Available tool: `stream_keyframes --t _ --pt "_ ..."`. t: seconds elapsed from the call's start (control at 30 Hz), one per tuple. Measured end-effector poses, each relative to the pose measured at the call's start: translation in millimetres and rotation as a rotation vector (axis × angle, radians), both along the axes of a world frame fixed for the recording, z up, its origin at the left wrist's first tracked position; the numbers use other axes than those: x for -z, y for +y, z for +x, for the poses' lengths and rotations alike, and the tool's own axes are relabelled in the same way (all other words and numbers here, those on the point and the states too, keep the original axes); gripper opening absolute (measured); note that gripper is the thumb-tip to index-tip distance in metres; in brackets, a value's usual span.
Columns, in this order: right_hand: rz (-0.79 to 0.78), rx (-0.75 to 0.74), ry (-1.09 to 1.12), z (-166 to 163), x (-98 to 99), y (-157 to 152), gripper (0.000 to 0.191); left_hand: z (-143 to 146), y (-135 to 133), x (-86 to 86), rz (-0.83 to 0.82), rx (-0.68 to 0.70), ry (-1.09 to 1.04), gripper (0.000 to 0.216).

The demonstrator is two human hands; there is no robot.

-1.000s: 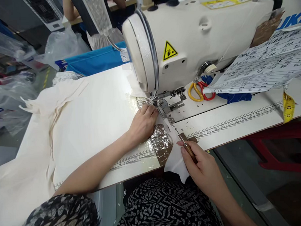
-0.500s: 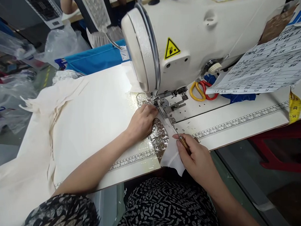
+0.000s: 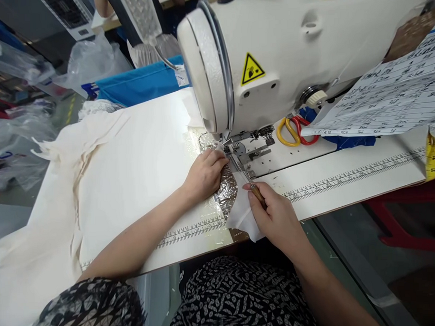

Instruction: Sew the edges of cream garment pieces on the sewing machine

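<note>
Just below the frame's centre, white fabric [image 3: 242,210] is flanked by the left hand [image 3: 205,176], fingers bunched, their grip unclear, and the right hand [image 3: 278,213], by whose fingers a wooden-handled tool [image 3: 257,196] is pinched.

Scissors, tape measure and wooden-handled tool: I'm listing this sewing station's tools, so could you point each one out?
Scissors [image 3: 298,130], head view: on the red handle loop.
Tape measure [image 3: 434,158], head view: on its printed yellow strip.
Wooden-handled tool [image 3: 257,196], head view: on its handle.
</note>
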State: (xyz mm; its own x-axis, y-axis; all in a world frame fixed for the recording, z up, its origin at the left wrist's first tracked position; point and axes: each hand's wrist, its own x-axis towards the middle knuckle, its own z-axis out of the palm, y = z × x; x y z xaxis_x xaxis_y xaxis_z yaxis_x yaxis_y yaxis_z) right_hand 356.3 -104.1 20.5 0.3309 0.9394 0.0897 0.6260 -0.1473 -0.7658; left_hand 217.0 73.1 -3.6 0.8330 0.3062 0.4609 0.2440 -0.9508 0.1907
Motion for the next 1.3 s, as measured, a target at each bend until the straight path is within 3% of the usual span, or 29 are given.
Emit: stream_keyframes --t 0.17,0.3,0.8,1.13,1.3 --pt "0.023 -0.003 -0.01 2.6 3.7 9.7 0.028 -1.2 -3.8 -0.1 0.021 -0.057 -0.05 0.033" --pt "0.015 0.005 -0.01 3.5 3.9 11.5 0.028 -3.6 -7.9 -5.1 0.016 0.03 -0.08 0.031" --pt "0.048 0.013 0.012 1.4 -1.8 10.9 0.026 -1.3 -6.3 -2.2 0.092 -0.064 0.136 0.034" --pt "0.382 -0.225 -0.141 -18.6 -12.1 11.5 0.027 4.7 -10.9 -12.0 0.047 -0.108 0.192 0.027" --pt "0.517 -0.365 -0.21 -36.7 -22.3 8.9 0.031 23.9 -9.7 -14.6 0.167 -0.176 0.376 0.025"
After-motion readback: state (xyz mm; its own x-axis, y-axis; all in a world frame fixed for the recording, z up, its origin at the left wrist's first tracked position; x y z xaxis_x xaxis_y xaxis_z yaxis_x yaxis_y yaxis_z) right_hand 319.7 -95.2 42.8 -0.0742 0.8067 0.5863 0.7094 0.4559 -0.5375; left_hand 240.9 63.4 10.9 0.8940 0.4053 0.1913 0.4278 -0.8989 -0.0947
